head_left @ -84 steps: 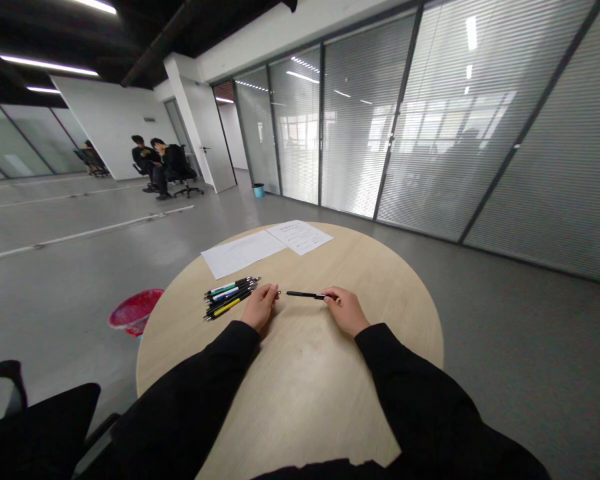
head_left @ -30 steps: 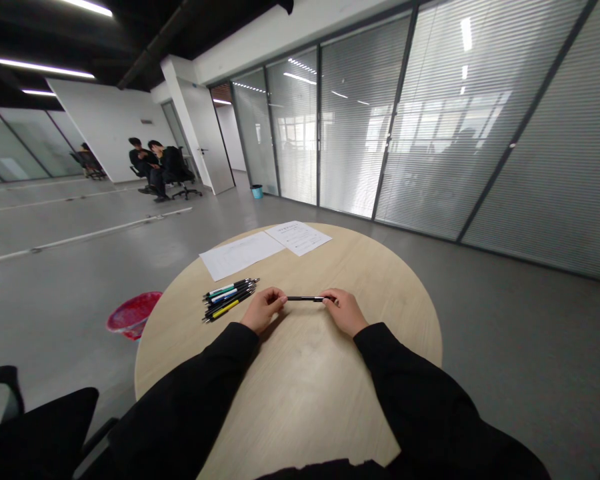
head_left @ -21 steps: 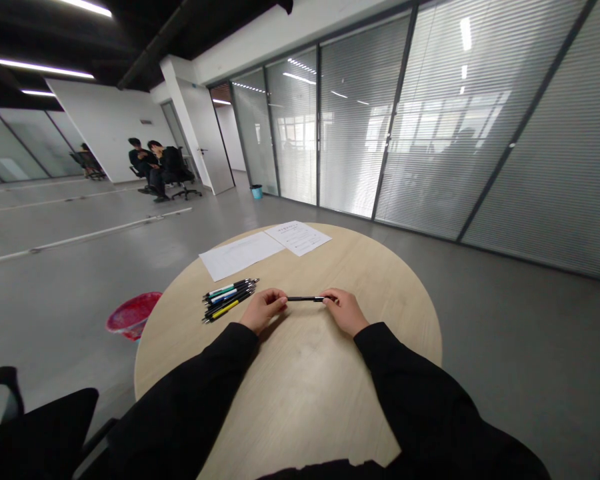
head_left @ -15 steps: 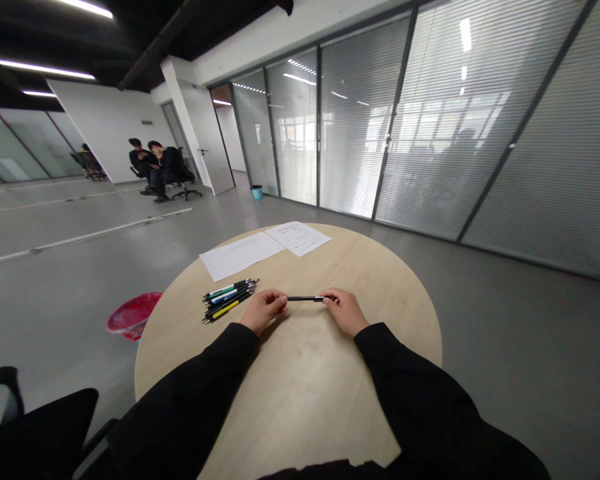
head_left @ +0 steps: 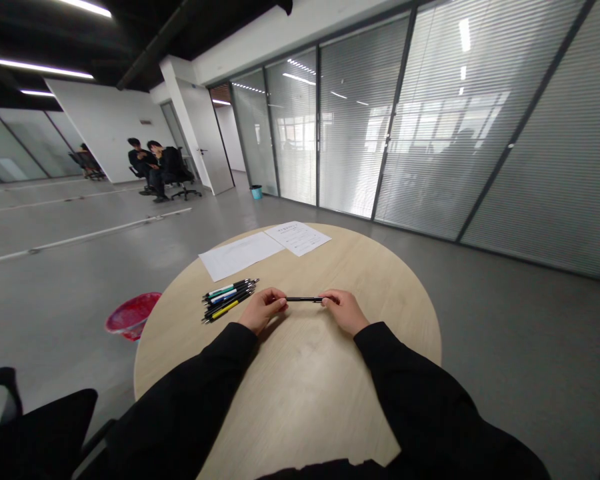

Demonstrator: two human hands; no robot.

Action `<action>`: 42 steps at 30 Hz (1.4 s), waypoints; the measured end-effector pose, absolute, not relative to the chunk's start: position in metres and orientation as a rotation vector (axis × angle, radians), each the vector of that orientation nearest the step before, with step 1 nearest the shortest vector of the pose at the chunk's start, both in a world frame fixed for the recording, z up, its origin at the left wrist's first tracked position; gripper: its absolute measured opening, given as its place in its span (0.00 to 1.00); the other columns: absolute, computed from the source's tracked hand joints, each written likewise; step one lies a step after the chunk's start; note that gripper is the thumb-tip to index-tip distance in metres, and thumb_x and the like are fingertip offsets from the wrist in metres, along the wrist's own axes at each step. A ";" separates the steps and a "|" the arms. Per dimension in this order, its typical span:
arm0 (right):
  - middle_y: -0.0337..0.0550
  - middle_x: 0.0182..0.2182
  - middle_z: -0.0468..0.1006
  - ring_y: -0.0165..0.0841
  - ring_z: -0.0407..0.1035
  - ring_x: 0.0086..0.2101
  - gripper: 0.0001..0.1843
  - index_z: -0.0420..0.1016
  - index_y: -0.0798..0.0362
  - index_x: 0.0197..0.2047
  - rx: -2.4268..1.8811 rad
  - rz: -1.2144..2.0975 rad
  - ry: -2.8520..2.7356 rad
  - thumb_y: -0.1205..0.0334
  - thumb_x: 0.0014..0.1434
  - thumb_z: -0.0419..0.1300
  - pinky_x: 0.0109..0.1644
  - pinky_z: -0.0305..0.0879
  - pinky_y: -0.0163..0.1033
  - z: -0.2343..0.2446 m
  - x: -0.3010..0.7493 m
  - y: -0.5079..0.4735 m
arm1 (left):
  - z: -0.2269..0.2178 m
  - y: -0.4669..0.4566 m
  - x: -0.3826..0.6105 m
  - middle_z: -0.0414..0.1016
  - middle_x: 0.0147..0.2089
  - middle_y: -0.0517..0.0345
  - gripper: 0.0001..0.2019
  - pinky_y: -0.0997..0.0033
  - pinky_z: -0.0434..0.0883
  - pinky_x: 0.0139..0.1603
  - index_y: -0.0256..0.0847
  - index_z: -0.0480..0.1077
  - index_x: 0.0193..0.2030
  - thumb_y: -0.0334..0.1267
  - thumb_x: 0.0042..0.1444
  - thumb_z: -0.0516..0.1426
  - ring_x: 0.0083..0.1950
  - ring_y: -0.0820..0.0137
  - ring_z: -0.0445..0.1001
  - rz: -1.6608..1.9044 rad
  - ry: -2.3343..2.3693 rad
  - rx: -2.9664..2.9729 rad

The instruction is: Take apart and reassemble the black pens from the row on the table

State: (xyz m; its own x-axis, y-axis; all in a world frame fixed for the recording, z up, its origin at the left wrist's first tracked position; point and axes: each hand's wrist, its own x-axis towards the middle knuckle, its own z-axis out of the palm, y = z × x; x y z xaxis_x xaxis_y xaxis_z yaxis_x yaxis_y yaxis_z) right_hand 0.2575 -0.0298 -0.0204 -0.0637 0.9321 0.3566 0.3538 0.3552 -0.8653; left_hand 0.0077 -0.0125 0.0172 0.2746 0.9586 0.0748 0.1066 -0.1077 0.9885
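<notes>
Your left hand [head_left: 263, 311] and right hand [head_left: 346, 312] pinch opposite ends of the black pen [head_left: 304, 299], level, just beside the group of pens [head_left: 229, 300].

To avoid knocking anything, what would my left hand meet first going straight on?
Your left hand meets the black pen first; its fingertips look already at the tip, though depth is unclear.

One round table [head_left: 380, 280] carried two sheets of paper [head_left: 240, 257] near its far edge and one bunch of at least four pens [head_left: 229, 300] near its left edge. One more pen [head_left: 304, 299] lay between two hands, a left hand [head_left: 263, 310] and a right hand [head_left: 345, 311]. Beyond the table were three seated people [head_left: 160, 170], one red bin [head_left: 131, 315] and one blue bin [head_left: 257, 192].
</notes>
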 end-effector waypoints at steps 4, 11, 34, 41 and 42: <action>0.41 0.29 0.79 0.33 0.71 0.31 0.12 0.78 0.54 0.41 -1.131 0.812 -1.540 0.59 0.56 0.57 0.38 0.66 0.37 -0.027 0.257 -0.025 | 0.017 -0.011 0.007 0.71 0.27 0.61 0.17 0.73 0.65 0.31 0.38 0.69 0.34 0.45 0.43 0.67 0.29 0.72 0.70 0.991 1.068 1.555; 0.42 0.30 0.79 0.33 0.71 0.32 0.10 0.76 0.54 0.36 -1.146 0.818 -1.510 0.58 0.55 0.58 0.40 0.66 0.38 -0.029 0.256 -0.023 | 0.015 -0.012 0.010 0.70 0.31 0.63 0.20 0.71 0.68 0.33 0.40 0.65 0.39 0.50 0.46 0.64 0.30 0.72 0.71 1.023 1.016 1.617; 0.41 0.30 0.79 0.33 0.70 0.31 0.11 0.77 0.54 0.37 -1.187 0.829 -1.469 0.57 0.54 0.58 0.36 0.64 0.37 -0.032 0.257 -0.023 | 0.013 -0.008 0.024 0.68 0.25 0.61 0.15 0.77 0.59 0.23 0.36 0.69 0.34 0.48 0.52 0.59 0.22 0.77 0.64 1.142 1.052 1.254; 0.42 0.29 0.79 0.35 0.71 0.31 0.10 0.77 0.53 0.36 -1.158 0.862 -1.430 0.57 0.54 0.59 0.37 0.65 0.38 -0.030 0.258 -0.022 | 0.013 -0.005 0.020 0.72 0.27 0.56 0.08 0.79 0.59 0.22 0.35 0.69 0.34 0.31 0.44 0.56 0.22 0.78 0.65 1.120 1.001 1.090; 0.42 0.29 0.79 0.35 0.71 0.31 0.10 0.77 0.53 0.35 -1.154 0.868 -1.426 0.57 0.54 0.59 0.37 0.65 0.38 -0.030 0.258 -0.023 | 0.013 -0.005 0.020 0.72 0.27 0.56 0.09 0.79 0.58 0.22 0.35 0.69 0.35 0.30 0.43 0.56 0.22 0.78 0.65 1.113 0.996 1.077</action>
